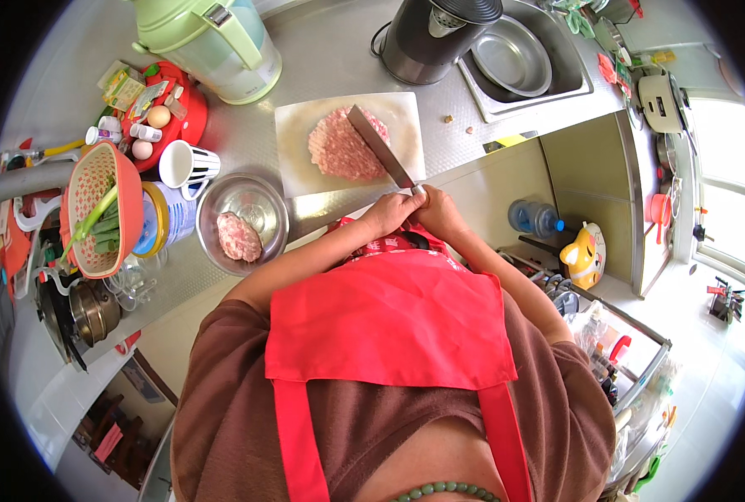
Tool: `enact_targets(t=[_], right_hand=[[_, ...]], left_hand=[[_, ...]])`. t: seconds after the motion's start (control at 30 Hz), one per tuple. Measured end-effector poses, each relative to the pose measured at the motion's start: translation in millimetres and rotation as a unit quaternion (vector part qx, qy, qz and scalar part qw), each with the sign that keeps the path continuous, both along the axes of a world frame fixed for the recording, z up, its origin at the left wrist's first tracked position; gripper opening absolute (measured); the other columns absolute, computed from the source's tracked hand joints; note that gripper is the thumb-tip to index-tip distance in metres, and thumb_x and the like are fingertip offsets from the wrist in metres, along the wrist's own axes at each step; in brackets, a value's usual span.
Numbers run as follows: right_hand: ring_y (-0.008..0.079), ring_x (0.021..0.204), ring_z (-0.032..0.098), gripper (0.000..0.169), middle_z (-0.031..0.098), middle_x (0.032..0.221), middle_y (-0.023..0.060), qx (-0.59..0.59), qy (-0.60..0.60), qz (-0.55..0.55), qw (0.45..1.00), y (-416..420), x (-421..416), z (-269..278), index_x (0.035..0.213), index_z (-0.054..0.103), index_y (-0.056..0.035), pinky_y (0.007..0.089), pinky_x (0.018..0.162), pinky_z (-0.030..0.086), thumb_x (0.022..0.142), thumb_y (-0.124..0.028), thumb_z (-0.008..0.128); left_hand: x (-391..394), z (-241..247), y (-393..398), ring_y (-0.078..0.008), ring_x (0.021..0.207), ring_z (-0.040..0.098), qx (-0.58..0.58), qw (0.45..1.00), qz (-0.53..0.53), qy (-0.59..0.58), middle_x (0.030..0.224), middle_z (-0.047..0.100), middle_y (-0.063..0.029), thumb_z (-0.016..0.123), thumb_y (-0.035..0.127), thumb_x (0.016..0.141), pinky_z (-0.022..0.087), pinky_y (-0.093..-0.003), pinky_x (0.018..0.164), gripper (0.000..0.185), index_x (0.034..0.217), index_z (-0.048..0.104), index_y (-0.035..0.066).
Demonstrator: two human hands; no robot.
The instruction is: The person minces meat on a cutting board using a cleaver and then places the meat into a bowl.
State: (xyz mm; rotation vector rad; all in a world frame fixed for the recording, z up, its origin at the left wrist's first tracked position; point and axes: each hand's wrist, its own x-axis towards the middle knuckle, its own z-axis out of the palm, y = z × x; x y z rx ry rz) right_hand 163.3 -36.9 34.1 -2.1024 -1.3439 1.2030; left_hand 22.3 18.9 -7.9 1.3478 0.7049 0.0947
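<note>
Minced meat (pixel 341 147) lies spread in a flat round patch on a white cutting board (pixel 289 172). A cleaver (pixel 379 145) rests its broad blade over the right part of the meat. My right hand (pixel 438 212) is closed around the cleaver's handle, close to the board's lower right corner. My left hand (pixel 390 213) touches the handle end beside it; whether its fingers grip the handle cannot be told. A steel bowl (pixel 275 207) left of the board holds another lump of minced meat (pixel 239 237).
A striped mug (pixel 187 164), a coral basket (pixel 131 207) with green vegetables and a red container with eggs stand left. Behind the board are a green thermos jug (pixel 247 56) and a black kettle (pixel 413 50). A sink (pixel 573 69) holding a steel basin lies back right.
</note>
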Motion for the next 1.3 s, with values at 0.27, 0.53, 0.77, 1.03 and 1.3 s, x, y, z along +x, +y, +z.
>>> enact_targets(t=[0.27,0.53,0.77,1.03,1.3], right_hand=[[0.0463,0.080,0.058,0.028,0.062,0.079,0.0256,0.087,0.003,0.019,0.996,-12.3,-11.0,35.7,0.087,0.056,-0.0001,0.0475,0.069,0.048,0.074,-0.023,0.067],[0.0460,0.083,0.059,0.024,0.062,0.084,0.0276,0.015,-0.045,0.045,0.998,-5.2,-7.6,2.2,0.083,0.057,0.0014,0.0476,0.071,0.048,0.078,-0.021,0.062],[0.0471,0.083,0.057,0.023,0.061,0.083,0.0274,0.073,-0.018,0.026,0.997,-17.3,-13.8,24.9,0.084,0.056,0.0001,0.0475,0.070,0.048,0.078,-0.021,0.062],[0.0448,0.083,0.059,0.024,0.062,0.084,0.0265,0.006,-0.034,0.048,0.998,-11.9,-11.3,-1.7,0.085,0.056,0.0008,0.0469,0.070,0.048,0.077,-0.021,0.063],[0.0449,0.083,0.059,0.024,0.062,0.083,0.0263,0.042,-0.034,0.027,0.998,-12.4,-24.0,16.9,0.084,0.055,0.0000,0.0472,0.071,0.048,0.076,-0.021,0.064]], left_hand=[[-16.2,22.7,-1.6,-0.0270,0.071,0.062,0.195,0.977,0.025,-0.084,0.071,0.061,-0.0164,0.042,0.046,0.095,0.046,-0.0359,0.066,0.051,0.093,0.063,0.000],[-8.1,-15.1,-9.7,-0.0185,0.079,0.062,0.060,0.995,0.047,-0.060,0.083,0.067,-0.0105,0.032,0.048,0.099,0.047,-0.0312,0.076,0.059,0.104,0.061,-0.003],[-17.5,16.9,-9.1,-0.0269,0.070,0.063,0.175,0.981,0.035,-0.078,0.074,0.064,-0.0147,0.040,0.050,0.095,0.047,-0.0362,0.068,0.056,0.094,0.062,-0.001],[-14.2,-15.1,-11.7,-0.0169,0.074,0.062,0.067,0.997,0.007,-0.042,0.080,0.067,-0.0093,0.035,0.052,0.097,0.048,-0.0310,0.069,0.061,0.093,0.064,-0.002],[-28.5,6.2,-1.2,-0.0285,0.081,0.064,0.158,0.986,-0.011,-0.056,0.084,0.066,-0.0176,0.036,0.049,0.097,0.047,-0.0369,0.072,0.057,0.097,0.062,-0.002]])
